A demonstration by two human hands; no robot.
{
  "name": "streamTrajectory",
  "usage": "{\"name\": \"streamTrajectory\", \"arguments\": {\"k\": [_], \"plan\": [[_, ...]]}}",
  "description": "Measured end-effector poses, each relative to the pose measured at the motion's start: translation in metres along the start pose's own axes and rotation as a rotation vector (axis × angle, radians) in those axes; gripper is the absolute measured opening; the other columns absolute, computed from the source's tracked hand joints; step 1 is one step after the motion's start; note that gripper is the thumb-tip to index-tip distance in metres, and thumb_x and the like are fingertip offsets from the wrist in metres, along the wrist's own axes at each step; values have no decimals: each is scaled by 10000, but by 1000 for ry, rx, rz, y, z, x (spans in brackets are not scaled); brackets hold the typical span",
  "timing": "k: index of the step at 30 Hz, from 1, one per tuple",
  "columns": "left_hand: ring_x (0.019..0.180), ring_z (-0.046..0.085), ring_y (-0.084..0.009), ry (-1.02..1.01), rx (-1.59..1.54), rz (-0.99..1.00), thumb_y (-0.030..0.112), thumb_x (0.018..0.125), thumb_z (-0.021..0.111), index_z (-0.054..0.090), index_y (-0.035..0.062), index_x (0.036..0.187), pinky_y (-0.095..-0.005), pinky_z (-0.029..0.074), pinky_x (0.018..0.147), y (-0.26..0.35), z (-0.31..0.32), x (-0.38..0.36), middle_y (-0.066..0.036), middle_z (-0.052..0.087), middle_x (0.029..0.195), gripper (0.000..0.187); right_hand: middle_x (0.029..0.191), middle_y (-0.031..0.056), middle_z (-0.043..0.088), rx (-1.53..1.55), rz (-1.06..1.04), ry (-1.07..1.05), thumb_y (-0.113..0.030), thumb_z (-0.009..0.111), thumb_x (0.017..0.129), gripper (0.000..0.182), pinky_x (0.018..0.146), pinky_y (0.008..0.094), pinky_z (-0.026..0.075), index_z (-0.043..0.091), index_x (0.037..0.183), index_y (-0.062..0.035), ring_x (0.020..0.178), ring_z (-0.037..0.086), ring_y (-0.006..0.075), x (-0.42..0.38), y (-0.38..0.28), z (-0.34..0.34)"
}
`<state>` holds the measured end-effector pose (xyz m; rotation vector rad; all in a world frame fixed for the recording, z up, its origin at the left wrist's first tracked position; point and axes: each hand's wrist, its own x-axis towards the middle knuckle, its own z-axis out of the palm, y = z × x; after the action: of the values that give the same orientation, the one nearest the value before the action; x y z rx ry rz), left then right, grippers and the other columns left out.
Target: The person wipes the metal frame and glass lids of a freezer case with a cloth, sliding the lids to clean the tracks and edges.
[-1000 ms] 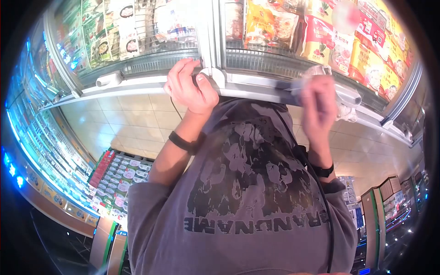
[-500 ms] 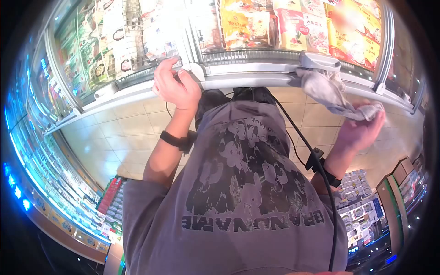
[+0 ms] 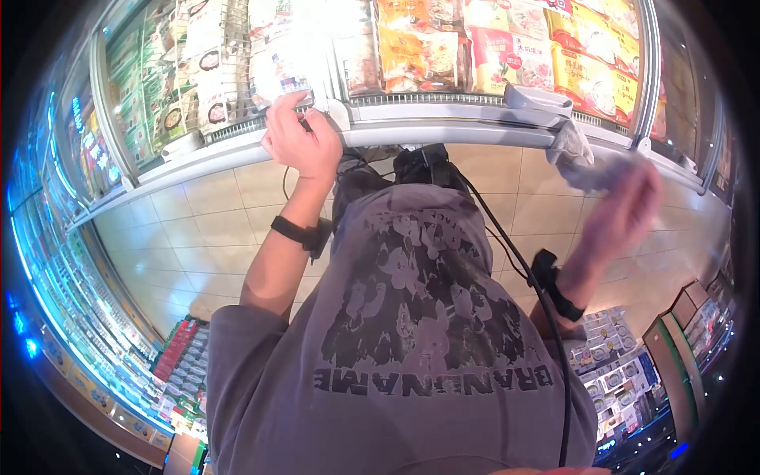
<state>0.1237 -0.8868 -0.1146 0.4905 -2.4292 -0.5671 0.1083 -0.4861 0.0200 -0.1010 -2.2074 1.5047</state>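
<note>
My right hand [image 3: 625, 207] is closed on one end of a grey cloth [image 3: 573, 150], smeared by motion. The cloth's other part hangs along the front edge of the freezer [image 3: 443, 134], just below a grey handle [image 3: 538, 101] on that edge. Over the same rail, further left, my left hand [image 3: 305, 136] is raised with its fingers loosely curled and the thumb apart, nothing in it. Its fingertips overlap the light divider between two freezer sections in this view.
Inside the freezer lie yellow, orange and pink food bags [image 3: 507, 55], with white and green packs [image 3: 198, 87] at the left. A black cable [image 3: 507, 226] runs down my right side. Tiled floor [image 3: 237, 198] stretches below; stocked shelves [image 3: 87, 269] line the left.
My right hand has shifted slightly and blurred, and the cloth has bunched closer to the freezer edge. My left hand stays nearly in place.
</note>
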Motion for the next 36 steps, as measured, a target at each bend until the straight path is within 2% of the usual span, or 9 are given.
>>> {"name": "streamTrajectory", "arguments": {"k": [2,5,9,13,16,18,24,30,36], "plan": [[884,620,-207,-2,-11,-4,126,817,618,706,174,1117,-399,339,838,0,-1,0,13,710,1114,316,1006,79,679,-248,-158,-214,-47,686,1041,116,769,301,548,696,1140,12,851,653,158,-3,5,47],[796,591,-165,5,9,33,107,869,614,707,153,1126,-391,347,860,-1,-1,0,28,667,1063,278,936,74,644,-492,-232,-401,-67,793,926,131,751,373,508,773,1051,-101,814,620,291,-16,20,100],[805,592,-170,48,-11,61,95,850,621,710,146,1121,-394,349,867,-3,2,0,28,693,1089,290,948,5,627,-744,-482,-463,-154,838,839,169,829,385,486,803,1004,-153,914,577,256,-24,39,123],[948,649,-218,76,-30,60,125,800,615,723,156,1065,-385,339,858,-7,6,-1,-17,715,1117,287,966,-10,627,-790,-485,-461,-148,844,815,170,842,386,484,816,979,-181,912,578,263,-25,43,122],[808,595,-182,97,-42,87,108,809,628,718,155,1110,-400,345,852,-9,7,-1,22,715,1125,318,956,-28,620,-838,-487,-450,-163,837,815,158,862,397,463,827,967,-208,955,576,251,-26,40,123],[804,594,-184,90,-25,76,110,804,628,719,159,1106,-399,345,850,-8,7,-1,24,713,1114,319,967,-51,613,-995,-425,-457,-177,825,828,161,918,416,414,831,977,-237,1007,572,232,-29,30,126],[791,590,-184,112,-26,72,112,801,625,720,170,1084,-393,346,843,-7,8,-2,28,709,1088,304,1017,-67,597,-885,-525,-551,-172,754,870,189,1005,478,322,832,1004,-279,1056,551,236,-29,29,134],[793,593,-176,117,-25,75,117,811,620,720,176,1077,-387,351,834,-7,10,1,27,703,1068,290,1018,-63,585,-1194,-457,-611,-126,688,870,256,980,528,291,817,1032,-275,1059,530,236,-18,20,114],[811,609,-183,112,-13,66,131,820,617,722,209,1076,-381,346,821,-6,7,-1,36,670,980,287,976,-52,559,-1055,-523,-654,-129,685,866,202,958,529,293,799,970,-259,1051,531,230,-27,27,136]]}}
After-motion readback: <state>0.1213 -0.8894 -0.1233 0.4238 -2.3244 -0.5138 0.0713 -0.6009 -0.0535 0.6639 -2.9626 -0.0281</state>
